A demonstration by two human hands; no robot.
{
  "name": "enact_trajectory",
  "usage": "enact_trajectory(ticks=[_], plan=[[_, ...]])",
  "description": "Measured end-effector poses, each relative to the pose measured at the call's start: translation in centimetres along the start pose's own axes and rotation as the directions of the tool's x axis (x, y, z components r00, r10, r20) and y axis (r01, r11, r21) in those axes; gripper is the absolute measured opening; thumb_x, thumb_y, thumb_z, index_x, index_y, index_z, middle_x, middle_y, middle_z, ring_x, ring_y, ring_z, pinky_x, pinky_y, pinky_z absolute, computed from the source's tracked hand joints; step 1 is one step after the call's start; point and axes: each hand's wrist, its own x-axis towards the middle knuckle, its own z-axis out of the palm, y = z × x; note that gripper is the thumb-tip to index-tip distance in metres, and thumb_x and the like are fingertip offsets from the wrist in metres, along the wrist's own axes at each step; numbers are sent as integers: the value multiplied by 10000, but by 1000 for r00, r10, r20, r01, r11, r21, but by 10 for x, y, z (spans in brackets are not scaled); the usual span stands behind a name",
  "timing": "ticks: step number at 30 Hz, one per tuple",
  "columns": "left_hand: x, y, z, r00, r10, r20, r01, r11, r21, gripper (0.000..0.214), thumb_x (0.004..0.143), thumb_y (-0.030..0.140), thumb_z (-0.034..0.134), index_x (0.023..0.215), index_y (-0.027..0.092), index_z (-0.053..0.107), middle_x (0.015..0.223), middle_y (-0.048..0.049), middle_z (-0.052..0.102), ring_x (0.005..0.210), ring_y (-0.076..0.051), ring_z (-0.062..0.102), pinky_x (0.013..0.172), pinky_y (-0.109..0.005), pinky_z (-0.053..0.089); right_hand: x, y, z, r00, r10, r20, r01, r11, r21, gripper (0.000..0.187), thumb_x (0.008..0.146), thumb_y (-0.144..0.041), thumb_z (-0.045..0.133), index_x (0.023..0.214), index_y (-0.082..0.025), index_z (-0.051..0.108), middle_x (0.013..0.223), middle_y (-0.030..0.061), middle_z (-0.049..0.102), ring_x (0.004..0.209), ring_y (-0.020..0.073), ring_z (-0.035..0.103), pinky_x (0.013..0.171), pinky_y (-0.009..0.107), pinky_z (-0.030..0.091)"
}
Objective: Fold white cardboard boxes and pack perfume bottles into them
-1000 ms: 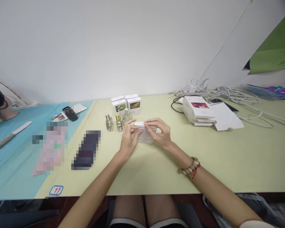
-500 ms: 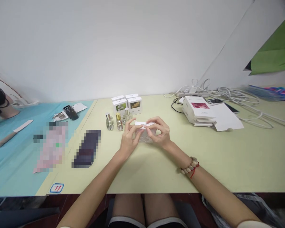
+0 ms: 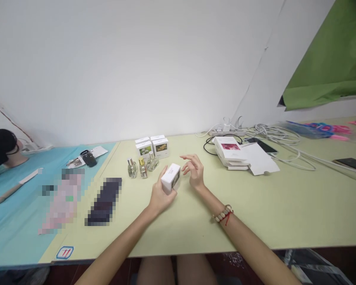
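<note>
While left grip (image 3: 160,196) clamps white box (image 3: 170,177) | right grip (image 3: 195,174) apart | yellow tabletop (image 3: 269,209) | white wall (image 3: 121,71)

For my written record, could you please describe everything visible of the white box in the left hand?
The white box looks like smooth cardboard, with flat faces and straight edges. Its upper face, seemingly closed, bears small print; its right side carries a dark picture too small to make out. It is tilted, gripped by the left hand, with the open right hand beside it. Whether it touches the table I cannot tell.
</note>
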Motion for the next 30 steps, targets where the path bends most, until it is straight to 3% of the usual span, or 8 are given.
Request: enact_trajectory(ticks=[4, 8, 12, 17, 20, 23, 26, 30], plan=[[11, -6, -8, 997, -68, -26, 70, 995, 72, 437, 765, 298, 586, 1168, 196, 452, 1106, -73, 623, 961, -193, 612, 825, -325, 492, 9, 12, -11, 997, 31, -70, -41, 990, -138, 306, 815, -374, 447, 975, -165, 603, 991, 62, 538, 510, 63, 545, 377, 188, 427], [27, -8, -17, 995, -96, 3, 88, 928, 361, 405, 701, 463, 646, 998, 219, 518, 921, -36, 664, 811, -232, 626, 681, -334, 473, 11, 19, -17, 995, 62, 75, -41, 966, -257, 321, 830, -374, 442, 1050, -186, 582, 949, 41, 578, 511, 77, 556, 424, 202, 441], [54, -6, -18, 999, -30, -16, 34, 891, 454, 480, 703, 383, 670, 1106, 235, 455, 960, -35, 638, 831, -224, 618, 668, -301, 449, 10, 27, -19, 967, 86, 239, -4, 946, -324, 342, 873, -370, 376, 1141, -234, 538, 993, 38, 618, 509, 91, 574, 548, 267, 501], [91, -8, -4, 998, 54, 18, -54, 786, 615, 450, 760, 231, 613, 1161, 227, 407, 1064, -60, 575, 830, -185, 600, 677, -275, 441, 13, 35, -27, 972, 49, 230, 69, 876, -478, 394, 828, -267, 425, 1219, -268, 469, 994, 23, 629, 499, 94, 555, 586, 291, 496], [110, -12, 3, 997, 69, -14, -38, 693, 720, 402, 796, 222, 567, 1170, 209, 419, 1070, -82, 558, 898, -215, 584, 726, -300, 436, 17, 31, -32, 988, 8, 156, 84, 813, -575, 427, 785, -220, 448, 1208, -266, 484, 1011, 24, 611, 540, 101, 561, 578, 285, 478], [125, -17, 5, 995, 96, -34, -38, 657, 753, 383, 793, 249, 575, 1150, 177, 456, 1067, -110, 557, 1030, -280, 522, 853, -393, 401, 25, 20, -40, 993, -115, -1, 84, 724, -684, 363, 780, -198, 447, 1124, -244, 551, 1013, 53, 596, 782, 176, 596, 689, 339, 474], [133, -23, 5, 993, 108, -57, -23, 625, 781, 374, 800, 267, 562, 1142, 141, 479, 1065, -147, 552, 1076, -324, 477, 918, -474, 347, 34, 8, -56, 931, -306, -199, 31, 611, -791, 319, 765, -212, 499, 1074, -228, 579, 1113, 104, 546, 1080, 273, 477, 928, 508, 332], [131, -27, 7, 988, 117, -98, 9, 593, 805, 375, 831, 227, 490, 1194, 140, 463, 1193, -184, 496, 1146, -340, 418, 943, -510, 315, 42, 6, -86, 826, -375, -422, -172, 545, -821, 555, 678, -322, 621, 1202, -193, 491, 1343, 178, 317, 1255, 366, 247, 972, 627, 143]])
